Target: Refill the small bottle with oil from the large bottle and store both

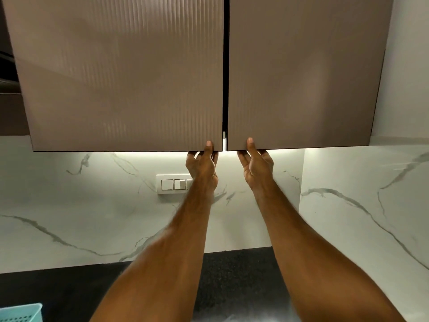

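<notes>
Two cabinet doors hang overhead — left hand pinches the left door at its bottom corner, right hand the right door. Neither bottle shows. Below, one dark tabletop.

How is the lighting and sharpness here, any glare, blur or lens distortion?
Head view: a light strip under the cabinet doors glares bright on the marble wall; the counter stays dark; the door edges splay outward from wide-angle distortion; the left hand and right hand are slightly soft.
</notes>
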Available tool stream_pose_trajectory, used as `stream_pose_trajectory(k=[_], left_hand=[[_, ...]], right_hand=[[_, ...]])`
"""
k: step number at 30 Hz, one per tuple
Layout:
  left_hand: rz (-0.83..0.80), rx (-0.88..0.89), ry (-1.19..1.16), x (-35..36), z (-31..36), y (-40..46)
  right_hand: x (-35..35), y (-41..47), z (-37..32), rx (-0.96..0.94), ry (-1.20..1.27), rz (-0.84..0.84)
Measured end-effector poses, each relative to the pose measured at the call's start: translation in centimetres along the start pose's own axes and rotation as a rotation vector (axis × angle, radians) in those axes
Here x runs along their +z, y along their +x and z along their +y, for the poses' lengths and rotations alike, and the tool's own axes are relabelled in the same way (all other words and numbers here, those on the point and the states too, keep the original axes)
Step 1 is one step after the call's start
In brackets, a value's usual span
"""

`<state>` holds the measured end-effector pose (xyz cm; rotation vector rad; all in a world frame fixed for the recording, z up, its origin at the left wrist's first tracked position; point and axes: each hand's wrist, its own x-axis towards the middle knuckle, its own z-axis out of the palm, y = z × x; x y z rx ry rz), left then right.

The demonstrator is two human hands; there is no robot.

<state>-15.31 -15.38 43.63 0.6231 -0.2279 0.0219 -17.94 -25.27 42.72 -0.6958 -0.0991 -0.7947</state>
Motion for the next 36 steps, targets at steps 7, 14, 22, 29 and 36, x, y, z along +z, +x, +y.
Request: stream_pose_trajectory(k=[7, 14, 22, 29, 36], left_hand=[[0.015, 0.02, 0.026, -0.1, -0.9, 1.8], [0.003, 0.056, 0.037, -0.3, -1.7, 3.5], [-0.012, 0.089, 0.036, -0.3, -2.3, 4.9], [-0.01, 0.085, 0.121, -0.6, -2.4, 4.7], [0.043, 0.434, 1.118, -5.6, -3.2, 2.4]], right_hand=[[-0.1, 1.7, 1.1, -0.022, -0.03, 0.036], [0.0, 3.4, 2.2, -0.034, -0.02, 0.053], [-0.5, 4.8, 3.0, -0.05, -0.005, 0.022], [-0.6, 4.5, 2.8, -0.034, -0.026, 0.038], [-3.6, 2.0, 2.6, -0.228, -0.825, 0.088]])
